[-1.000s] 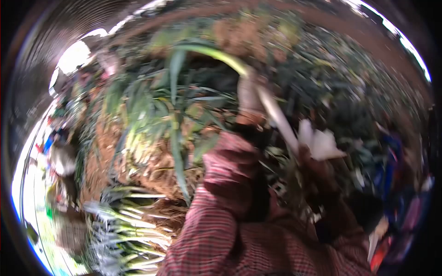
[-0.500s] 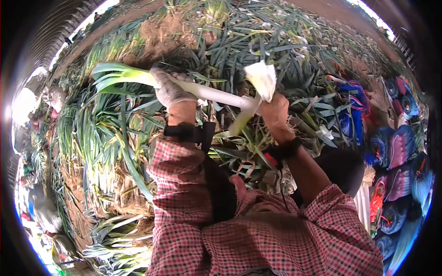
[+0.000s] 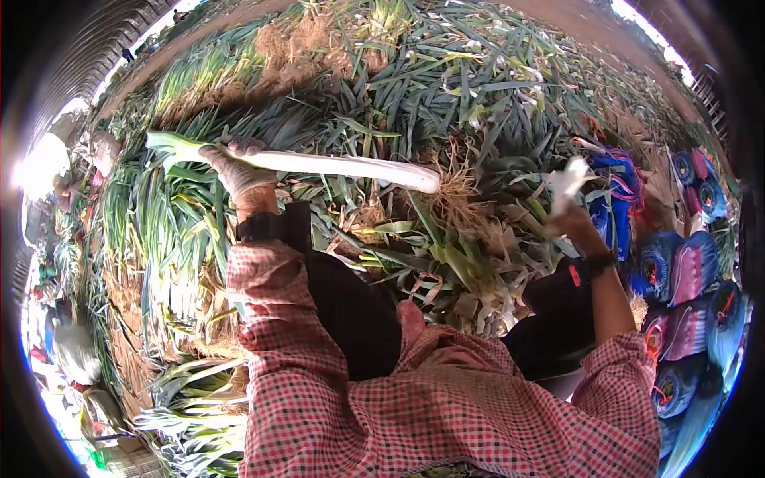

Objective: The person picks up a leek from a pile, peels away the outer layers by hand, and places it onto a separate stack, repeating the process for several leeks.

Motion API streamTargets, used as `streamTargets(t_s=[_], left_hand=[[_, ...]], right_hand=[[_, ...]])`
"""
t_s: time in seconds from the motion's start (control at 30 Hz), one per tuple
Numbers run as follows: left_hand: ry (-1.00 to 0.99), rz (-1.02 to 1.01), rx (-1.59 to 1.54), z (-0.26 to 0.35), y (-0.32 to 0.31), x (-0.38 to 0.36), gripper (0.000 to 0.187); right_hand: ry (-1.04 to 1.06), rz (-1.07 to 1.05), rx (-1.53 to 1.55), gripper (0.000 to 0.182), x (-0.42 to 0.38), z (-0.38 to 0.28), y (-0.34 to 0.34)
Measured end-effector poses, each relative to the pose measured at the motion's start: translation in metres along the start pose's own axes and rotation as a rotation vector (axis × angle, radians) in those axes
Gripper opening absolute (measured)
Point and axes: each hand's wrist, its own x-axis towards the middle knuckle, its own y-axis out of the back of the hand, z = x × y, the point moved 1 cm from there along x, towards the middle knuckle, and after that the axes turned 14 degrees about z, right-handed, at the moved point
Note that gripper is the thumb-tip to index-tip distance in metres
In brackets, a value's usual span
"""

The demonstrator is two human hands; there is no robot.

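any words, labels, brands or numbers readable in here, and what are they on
No readable text anywhere in the picture.
White stalk in the left hand: no lettering visible.
Black band on the left wrist: no mark legible.
Blue and pink rolls: any label is too small to read.

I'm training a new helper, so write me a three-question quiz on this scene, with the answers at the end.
1. Multiple choice. What does the left hand hold?
A) a blue roll
B) a leek with a long white stalk
C) a basket
2. True or false: the right hand, which holds a blurred white piece, also grips that same leek.
3. Fill in the blank: the blue and pink rolls lie toward the person's ____ side.

Key: 1. B; 2. False, it is well apart from the leek; 3. right
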Motion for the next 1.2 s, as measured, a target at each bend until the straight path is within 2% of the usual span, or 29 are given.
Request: streamTargets(t_s=[0.03, 0.07, 0.13, 0.17, 0.23, 0.3, 0.33, 0.4, 0.5, 0.7, 1.0, 1.1, 1.2], left_hand=[[-0.007, -0.024, 0.011, -0.003, -0.005, -0.007, 0.050], [-0.011, -0.047, 0.026, -0.008, -0.007, -0.014, 0.052], [0.055, -0.167, -0.002, -0.016, -0.008, -0.019, 0.051], [0.085, -0.230, -0.015, -0.018, -0.010, -0.021, 0.050], [0.112, -0.292, -0.021, -0.024, -0.014, -0.024, 0.051], [0.164, -0.339, -0.066, -0.029, -0.016, -0.025, 0.050], [0.188, -0.271, -0.083, -0.029, -0.021, -0.032, 0.051], [0.226, -0.371, -0.104, -0.032, -0.025, -0.033, 0.052], [0.323, -0.517, -0.124, -0.034, -0.029, -0.038, 0.053], [0.500, -0.684, -0.217, -0.034, -0.030, -0.039, 0.052], [0.504, -0.662, -0.255, -0.031, -0.030, -0.046, 0.047], [0.515, -0.679, -0.260, -0.030, -0.029, -0.046, 0.047], [0.528, -0.687, -0.290, -0.030, -0.026, -0.042, 0.048]], right_hand=[[0.250, 0.110, -0.297, 0.032, -0.007, -0.008, -0.005], [0.372, 0.257, -0.546, 0.037, 0.001, -0.026, -0.021], [0.497, 0.354, -0.444, 0.043, 0.026, -0.086, -0.050], [0.487, 0.305, -0.089, 0.044, 0.037, -0.125, -0.062], [0.691, 0.152, 0.339, 0.034, 0.034, -0.168, -0.103], [0.493, -0.194, 0.109, 0.028, 0.021, -0.197, -0.112], [0.470, -0.178, 0.112, 0.026, 0.016, -0.198, -0.115], [0.421, -0.162, 0.119, 0.025, 0.005, -0.196, -0.124], [0.483, -0.090, 0.140, 0.025, -0.006, -0.187, -0.128], [0.385, -0.321, 0.201, 0.027, -0.018, -0.217, -0.115], [0.420, -0.084, 0.056, 0.022, -0.030, -0.226, -0.122], [0.488, -0.051, 0.046, 0.022, -0.032, -0.227, -0.121], [0.472, -0.049, 0.044, 0.023, -0.031, -0.224, -0.127]])
